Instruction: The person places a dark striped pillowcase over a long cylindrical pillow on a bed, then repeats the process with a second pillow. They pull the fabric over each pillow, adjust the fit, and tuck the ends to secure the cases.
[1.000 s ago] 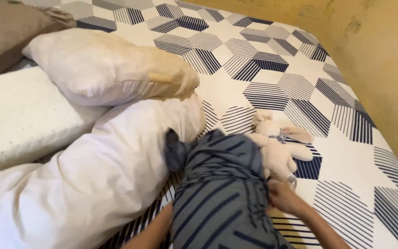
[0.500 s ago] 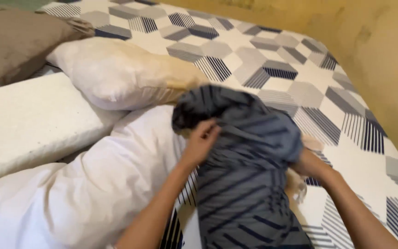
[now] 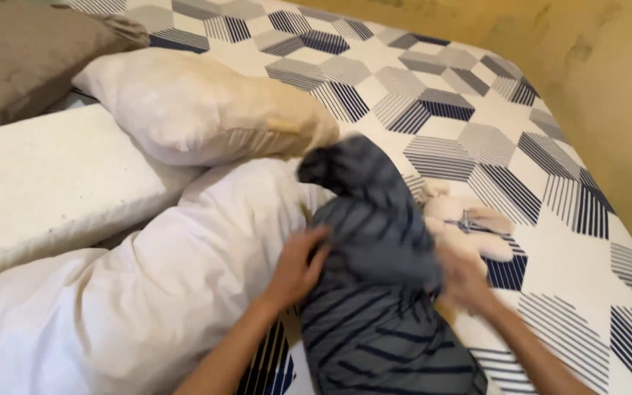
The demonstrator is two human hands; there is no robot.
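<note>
Hands on grey dark-striped fabric bundle, lying on the geometric-print bed sheet.
Left hand fingers curled gripping its edge; right hand blurred, finger state unclear; cream plush toy beside.

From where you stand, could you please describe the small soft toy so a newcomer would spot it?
On the hexagon-patterned bedsheet, look just right of the grey striped fabric bundle that both hands grip. The cream plush toy lies there; unlike the big pillows, it is small, with limbs.
</note>
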